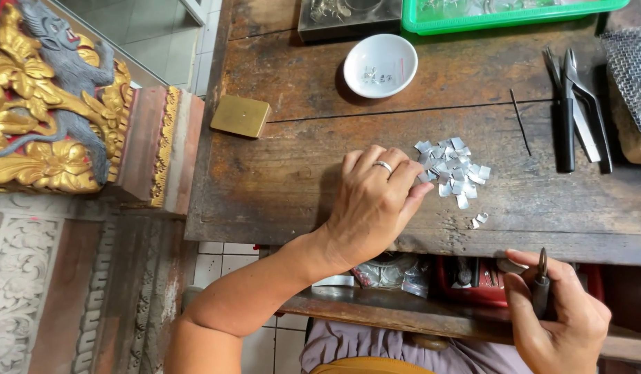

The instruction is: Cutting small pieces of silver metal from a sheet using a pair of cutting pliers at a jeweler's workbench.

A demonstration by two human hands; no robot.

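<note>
I see my left hand (pixel 376 201) lying loosely open, fingertips touching the scraps (pixel 450 170) mid-worktop (pixel 279 180); my right hand (pixel 559 315), below the front edge, grips a tool (pixel 540 287)

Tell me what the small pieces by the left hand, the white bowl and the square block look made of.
Small pieces: thin sheet metal, probably silver or tin, bright with cut edges. White bowl: glazed ceramic, judging by its glossy rim. Square block: brass-like metal, dull golden sheen.
</note>
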